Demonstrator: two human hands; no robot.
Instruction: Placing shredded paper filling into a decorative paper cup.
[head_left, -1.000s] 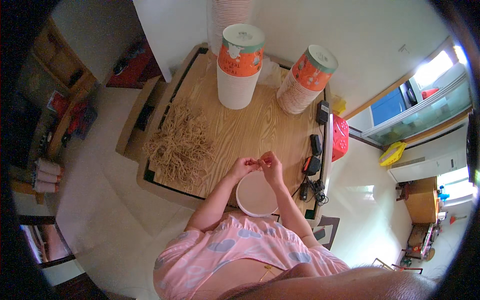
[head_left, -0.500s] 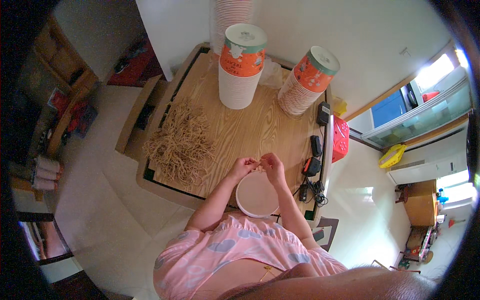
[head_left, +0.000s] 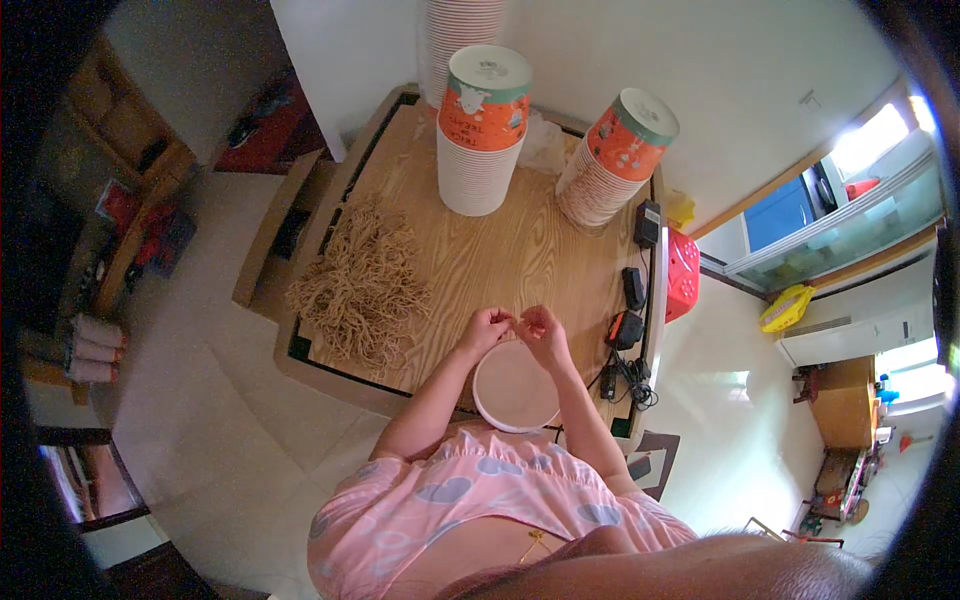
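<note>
Both my hands are close together over the far rim of a white paper bucket (head_left: 515, 390), which is at the table's near edge against my front. The fingertips of my left hand (head_left: 487, 328) are pinched together. My right hand (head_left: 544, 335) is beside it with fingers curled in a pinch. A small tan bit shows between the fingertips, too small to name. To the left lies a loose heap of tan cords (head_left: 365, 285). Beyond the hands, a tall stack of upside-down paper buckets (head_left: 480, 150) with an orange and green top one stands on the table.
Another leaning bucket stack (head_left: 610, 165) stands at the far right, and a white stack (head_left: 462, 30) at the back. Black adapters (head_left: 647, 225) and tangled cables (head_left: 632, 380) line the right edge of the wood-grain table (head_left: 470, 260). A red plastic stool (head_left: 682, 275) is beside it.
The hands stay at the bucket's far rim; my right fingers have shifted slightly and the fingertips have drawn a little apart. The rest of the table looks the same.
</note>
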